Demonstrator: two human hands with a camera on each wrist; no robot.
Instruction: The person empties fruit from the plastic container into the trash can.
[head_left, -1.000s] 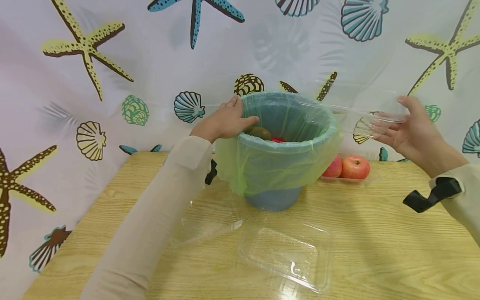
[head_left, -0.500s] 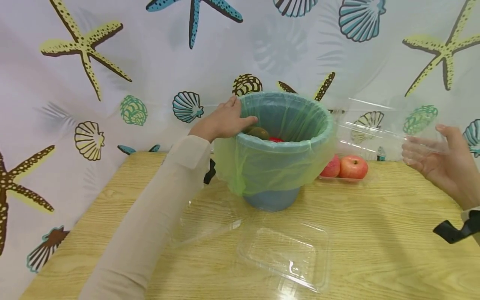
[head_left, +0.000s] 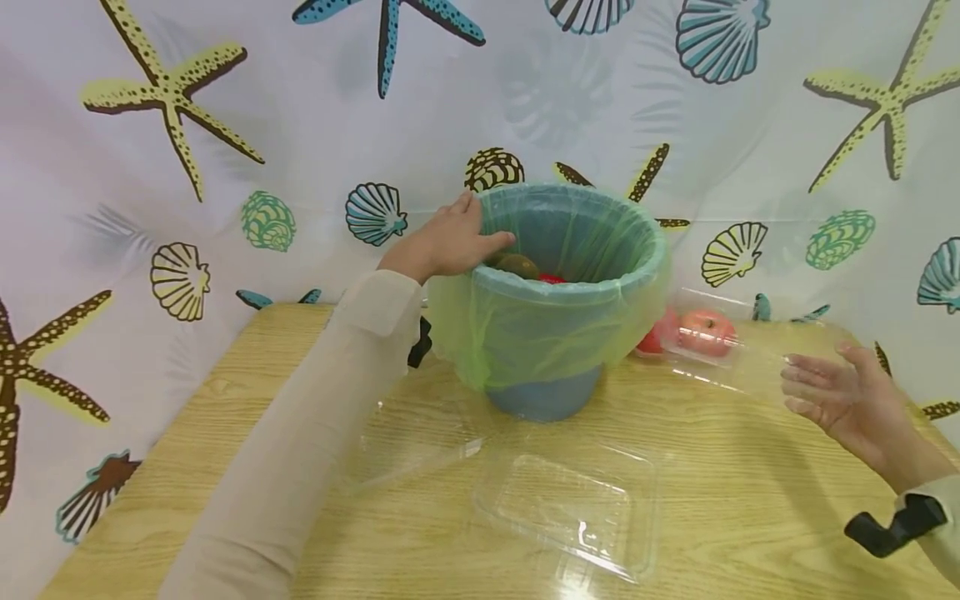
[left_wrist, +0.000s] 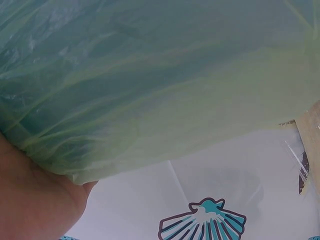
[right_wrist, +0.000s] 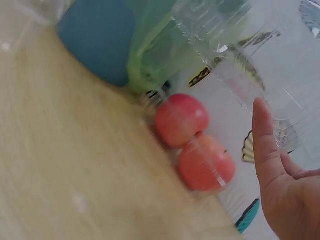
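Note:
A blue bin (head_left: 543,398) lined with a green bag (head_left: 540,329) stands mid-table, with a kiwi (head_left: 517,265) and something red (head_left: 553,278) inside. My left hand (head_left: 465,233) grips its near-left rim, thumb over the edge. In the left wrist view the bag (left_wrist: 150,75) fills the frame above my palm (left_wrist: 35,200). My right hand (head_left: 810,375) hovers low at the right, fingers straight and spread. A clear plastic tray (head_left: 738,354) sits at its fingertips, in front of two red apples (head_left: 705,327). In the right wrist view the tray (right_wrist: 235,65) is above one finger (right_wrist: 265,135).
A second clear tray (head_left: 570,512) lies on the wooden table (head_left: 750,517) near the front, with a clear lid (head_left: 412,442) to its left. The apples (right_wrist: 181,119) rest right of the bin base (right_wrist: 97,40). A starfish-and-shell curtain (head_left: 225,208) hangs behind.
My right hand has carried the clear tray from above the bin's right rim down and to the right, to just over the table by the apples. The left hand stayed on the rim.

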